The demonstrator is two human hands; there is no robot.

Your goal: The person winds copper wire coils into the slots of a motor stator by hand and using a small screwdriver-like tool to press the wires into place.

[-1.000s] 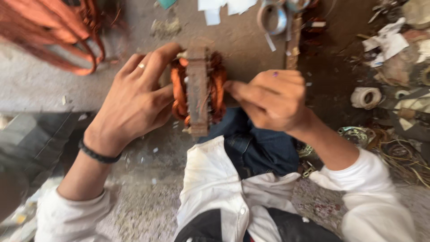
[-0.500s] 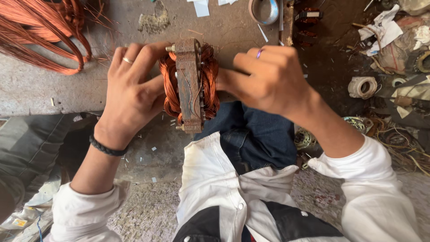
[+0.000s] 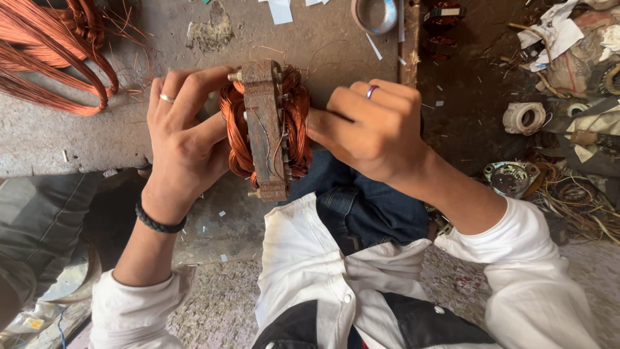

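At the near edge a white shirt [image 3: 303,271] and blue jeans [image 3: 361,207] are seen, the sleeves pushed up. Just above the lap a stator [image 3: 265,129] is held upright between both hands, over the edge of a grey slab [image 3: 77,142]. It is clasped on its left side by the left hand [image 3: 184,142], the fingers spread and curled over the top, the thumb laid against the copper winding [image 3: 236,129]. A black band [image 3: 158,223] is worn on that wrist. On the other side the right hand [image 3: 374,132] is pressed to the winding with its fingers bunched together; whether a strand is pinched cannot be told.

The stator is judged heavy and stiff in its rusty iron core, which is best gripped by the flat faces. The coils are springy but easily nicked, and loose wire ends are likely to prick.

Further off, a copper bundle [image 3: 51,58] is lying on the slab, and a metal ring [image 3: 374,14] beyond it. Scrap parts [image 3: 523,117] are scattered at the right.
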